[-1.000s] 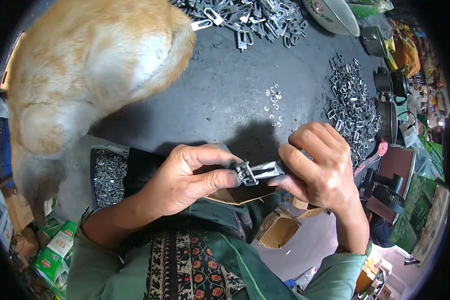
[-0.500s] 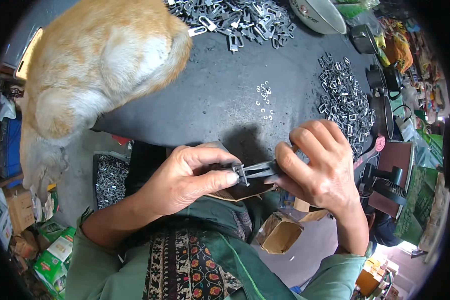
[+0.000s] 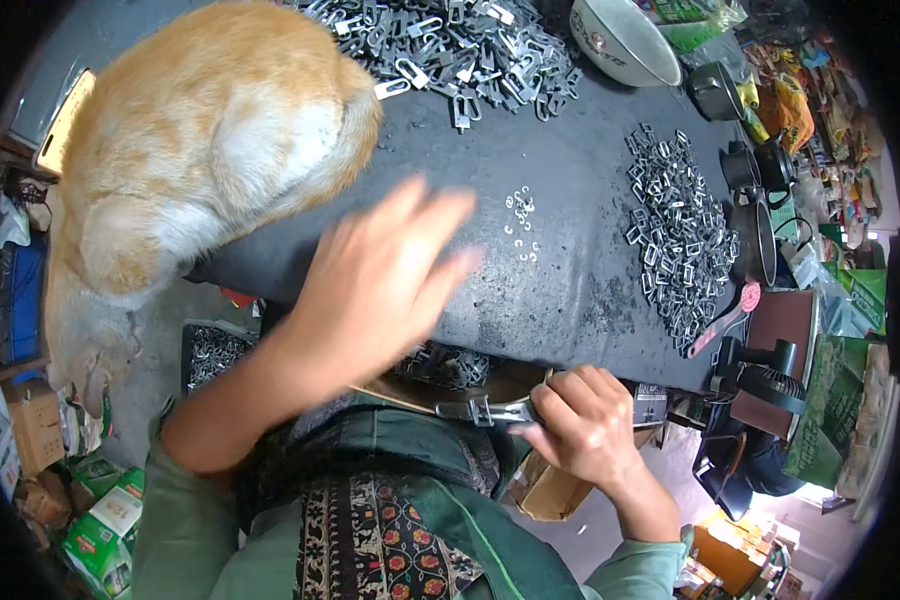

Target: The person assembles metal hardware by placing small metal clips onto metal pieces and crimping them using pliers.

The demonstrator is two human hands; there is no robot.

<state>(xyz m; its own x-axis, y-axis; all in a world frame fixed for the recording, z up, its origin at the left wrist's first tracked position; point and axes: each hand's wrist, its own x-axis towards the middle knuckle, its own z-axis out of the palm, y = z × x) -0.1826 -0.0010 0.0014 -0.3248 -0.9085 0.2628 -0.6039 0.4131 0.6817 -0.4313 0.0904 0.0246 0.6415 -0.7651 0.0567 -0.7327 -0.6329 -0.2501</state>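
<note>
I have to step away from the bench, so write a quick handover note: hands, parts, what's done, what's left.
Left hand: open, empty, blurred, raised over the black table.
Right hand: shut on a metal clip at the table's near edge.
Parts: big clip pile at the far edge, smaller pile on the right, small rings mid-table. An orange cat sits on the left.
Done and left: can't tell which pile is finished.

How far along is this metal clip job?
Done, it seems: a pile of small metal pieces lies on the right of the dark table. In hand: the right hand pinches one metal clip; the blurred left hand reaches over the table. Left: the big heap of clips at the far edge.
</note>
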